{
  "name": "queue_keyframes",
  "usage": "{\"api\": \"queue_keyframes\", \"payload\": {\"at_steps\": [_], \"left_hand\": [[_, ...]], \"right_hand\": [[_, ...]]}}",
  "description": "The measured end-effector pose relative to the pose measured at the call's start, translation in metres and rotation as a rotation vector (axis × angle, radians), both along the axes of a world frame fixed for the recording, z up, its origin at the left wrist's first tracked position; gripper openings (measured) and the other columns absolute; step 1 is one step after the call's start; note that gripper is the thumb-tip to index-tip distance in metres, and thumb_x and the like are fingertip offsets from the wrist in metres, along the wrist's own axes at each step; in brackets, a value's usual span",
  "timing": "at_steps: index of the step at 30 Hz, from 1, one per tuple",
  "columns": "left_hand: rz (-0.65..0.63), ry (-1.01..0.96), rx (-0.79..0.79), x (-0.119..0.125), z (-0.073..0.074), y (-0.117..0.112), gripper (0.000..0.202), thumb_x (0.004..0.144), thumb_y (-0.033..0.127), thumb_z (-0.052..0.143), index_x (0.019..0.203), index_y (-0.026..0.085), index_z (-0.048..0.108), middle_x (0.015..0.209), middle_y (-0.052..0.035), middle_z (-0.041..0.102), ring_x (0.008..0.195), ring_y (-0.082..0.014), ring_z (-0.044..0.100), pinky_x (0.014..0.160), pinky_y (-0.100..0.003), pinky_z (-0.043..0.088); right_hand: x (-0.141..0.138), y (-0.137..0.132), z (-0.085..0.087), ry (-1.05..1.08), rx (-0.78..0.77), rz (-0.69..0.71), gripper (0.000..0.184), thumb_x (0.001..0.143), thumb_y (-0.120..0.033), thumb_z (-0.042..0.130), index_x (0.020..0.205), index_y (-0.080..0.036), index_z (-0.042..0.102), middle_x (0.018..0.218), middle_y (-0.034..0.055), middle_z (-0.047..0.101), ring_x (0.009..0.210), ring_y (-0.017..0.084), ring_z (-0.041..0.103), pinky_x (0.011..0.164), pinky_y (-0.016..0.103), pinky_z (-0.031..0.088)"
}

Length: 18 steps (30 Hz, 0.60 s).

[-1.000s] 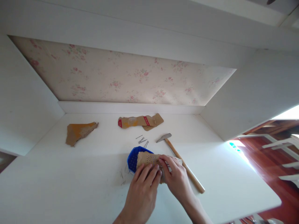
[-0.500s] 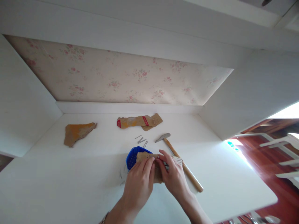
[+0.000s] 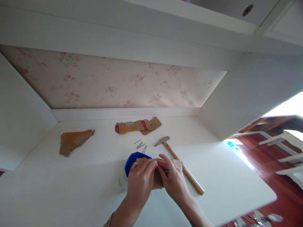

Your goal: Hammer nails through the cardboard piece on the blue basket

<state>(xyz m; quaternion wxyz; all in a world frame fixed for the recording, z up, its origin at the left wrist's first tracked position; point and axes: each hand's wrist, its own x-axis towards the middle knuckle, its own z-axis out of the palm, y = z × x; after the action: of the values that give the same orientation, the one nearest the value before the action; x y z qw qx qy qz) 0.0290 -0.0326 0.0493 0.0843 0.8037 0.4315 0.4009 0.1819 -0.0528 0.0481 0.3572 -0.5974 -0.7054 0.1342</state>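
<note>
Both hands grip a piece of brown cardboard in front of me. My left hand is closed over its left part, with fingertips pressed to the upper edge. Pinching the same edge from the other side is my right hand, its thumb and fingers meeting the left fingertips. A small grey metal thing shows under the right fingers; its kind is unclear. Dark parallel lines mark the pale right end of the piece. Partly hidden behind the cardboard and left hand is a blue plastic basket.
A hammer with a wooden handle lies right of my hands. Loose nails lie beyond the basket, and more thin nails are left of it. Torn cardboard strips and another scrap lie further back on the white desk.
The view has shifted slightly. My fingers have moved a little along the cardboard's upper edge, the left ones covering more of it. Both hands still grip it.
</note>
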Motion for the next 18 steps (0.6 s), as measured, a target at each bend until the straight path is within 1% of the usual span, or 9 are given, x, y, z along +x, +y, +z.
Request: {"api": "queue_keyframes", "payload": {"at_steps": [3,5,7,10,12,15,16,18], "left_hand": [[0.009,0.022,0.000,0.001,-0.003,0.000,0.023,0.100,0.016,0.042,0.097,0.019,0.065,0.092,-0.0034,0.075,0.080,-0.0192,0.070,0.075,-0.035,0.047],[0.024,0.043,-0.010,0.002,-0.005,0.001,0.022,0.099,0.016,0.044,0.094,0.019,0.065,0.086,-0.0032,0.074,0.077,-0.0197,0.069,0.074,-0.035,0.047],[0.036,0.049,-0.025,0.002,-0.006,0.002,0.021,0.099,0.017,0.045,0.091,0.019,0.064,0.082,-0.0030,0.073,0.076,-0.0197,0.068,0.073,-0.034,0.048],[0.025,0.051,-0.080,0.002,-0.006,0.005,0.020,0.097,0.015,0.046,0.090,0.020,0.064,0.082,-0.0028,0.072,0.078,-0.0196,0.067,0.074,-0.033,0.049],[0.008,0.067,-0.119,0.002,-0.006,0.008,0.020,0.096,0.013,0.047,0.090,0.021,0.064,0.081,-0.0019,0.071,0.077,-0.0193,0.066,0.073,-0.032,0.048],[-0.007,0.097,-0.131,0.001,-0.007,0.009,0.019,0.096,0.013,0.048,0.091,0.022,0.063,0.080,-0.0010,0.071,0.076,-0.0191,0.066,0.071,-0.031,0.048],[-0.013,0.099,-0.125,0.001,-0.008,0.010,0.019,0.096,0.013,0.048,0.092,0.022,0.063,0.081,-0.0009,0.072,0.076,-0.0192,0.067,0.072,-0.031,0.048],[-0.025,0.095,-0.112,0.000,-0.010,0.009,0.019,0.096,0.012,0.047,0.094,0.022,0.063,0.084,-0.0009,0.073,0.078,-0.0196,0.068,0.074,-0.032,0.049]], "right_hand": [[0.002,-0.003,0.004,0.045,-0.052,0.026,0.035,0.093,-0.019,0.055,0.126,-0.028,0.050,0.105,0.0015,0.077,0.102,0.024,0.068,0.090,0.043,0.053],[0.007,-0.007,0.007,0.107,-0.081,0.005,0.038,0.091,-0.022,0.059,0.127,-0.029,0.050,0.110,0.0024,0.074,0.103,0.023,0.068,0.091,0.040,0.054],[0.016,-0.010,0.009,0.181,-0.081,-0.087,0.036,0.091,-0.029,0.060,0.126,-0.028,0.051,0.113,0.0043,0.072,0.101,0.022,0.069,0.084,0.037,0.057],[0.035,-0.012,0.007,0.236,-0.056,-0.289,0.032,0.094,-0.041,0.055,0.122,-0.027,0.051,0.109,0.0057,0.072,0.096,0.021,0.070,0.075,0.033,0.058],[0.050,-0.012,0.000,0.205,-0.062,-0.394,0.032,0.096,-0.045,0.050,0.122,-0.026,0.051,0.106,0.0058,0.072,0.093,0.020,0.070,0.074,0.032,0.058],[0.072,-0.011,-0.018,0.141,-0.114,-0.441,0.034,0.096,-0.047,0.046,0.120,-0.024,0.051,0.103,0.0070,0.072,0.085,0.020,0.071,0.070,0.033,0.058],[0.079,-0.011,-0.026,0.115,-0.132,-0.439,0.033,0.095,-0.047,0.046,0.118,-0.023,0.053,0.104,0.0074,0.071,0.085,0.021,0.070,0.073,0.035,0.058],[0.089,-0.010,-0.041,0.050,-0.169,-0.432,0.033,0.095,-0.046,0.044,0.115,-0.022,0.055,0.110,0.0091,0.069,0.092,0.023,0.068,0.081,0.039,0.056]]}}
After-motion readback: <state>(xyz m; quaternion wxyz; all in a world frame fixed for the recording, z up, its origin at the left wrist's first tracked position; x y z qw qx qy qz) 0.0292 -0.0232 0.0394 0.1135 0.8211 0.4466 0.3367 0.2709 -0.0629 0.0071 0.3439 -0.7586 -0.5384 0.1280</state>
